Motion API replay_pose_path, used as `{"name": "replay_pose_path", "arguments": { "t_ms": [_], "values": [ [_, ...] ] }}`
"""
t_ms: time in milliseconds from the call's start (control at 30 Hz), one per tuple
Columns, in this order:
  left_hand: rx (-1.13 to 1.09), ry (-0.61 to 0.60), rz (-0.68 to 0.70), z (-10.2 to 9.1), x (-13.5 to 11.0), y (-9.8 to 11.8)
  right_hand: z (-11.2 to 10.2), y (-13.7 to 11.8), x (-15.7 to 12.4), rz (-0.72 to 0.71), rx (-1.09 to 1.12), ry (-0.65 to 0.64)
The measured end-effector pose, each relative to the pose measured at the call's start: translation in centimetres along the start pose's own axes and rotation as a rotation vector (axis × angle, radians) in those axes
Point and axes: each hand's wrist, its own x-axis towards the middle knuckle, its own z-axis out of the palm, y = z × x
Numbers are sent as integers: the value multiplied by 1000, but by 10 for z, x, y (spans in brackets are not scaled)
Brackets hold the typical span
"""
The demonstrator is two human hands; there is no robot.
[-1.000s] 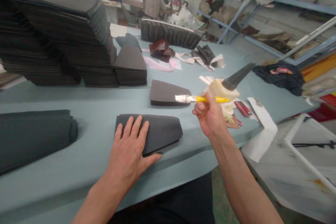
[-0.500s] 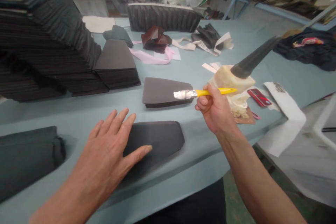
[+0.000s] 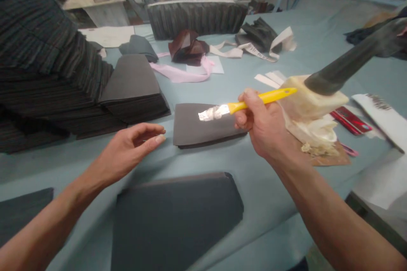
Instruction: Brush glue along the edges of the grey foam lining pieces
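Observation:
My right hand is closed around the yellow handle of a paintbrush. White paste coats the bristles, which point left above a small stack of dark grey panels; I cannot tell whether they touch it. My left hand holds nothing, its thumb apart from the curved fingers, just left of that stack. Nearer to me lies a larger dark piece with a folded-looking far edge. To the right of my right hand stands a cream, glue-crusted container with a dark tube rising from it.
Tall stacks of dark panels rise on the left, beside a lower stack. A ribbed black bundle, brown scraps and pink ribbon lie farther back. A red box sits at the right.
My left hand has lifted off the larger dark piece and moved forward to beside the small stack. The brush has shifted left over the stack, its handle tilting up. The view has moved too.

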Motion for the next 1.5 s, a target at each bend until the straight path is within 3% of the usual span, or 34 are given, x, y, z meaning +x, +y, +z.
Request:
{"name": "replay_pose_path", "arguments": {
  "t_ms": [167,400,533,800,1500],
  "values": [
    [-150,-48,-38,7,30,-18,20,10,22,-46,-38,-54],
    [-158,-77,34,25,50,-12,37,26,44,-89,-66,-113],
    [-73,-30,60,39,49,-9,42,30,54,-91,-108,-169],
    [128,27,-54,52,43,-2,51,33,69,-144,-183,-236],
    [121,108,0,59,36,-10,56,39,79,-119,-133,-452]
  ]
}}
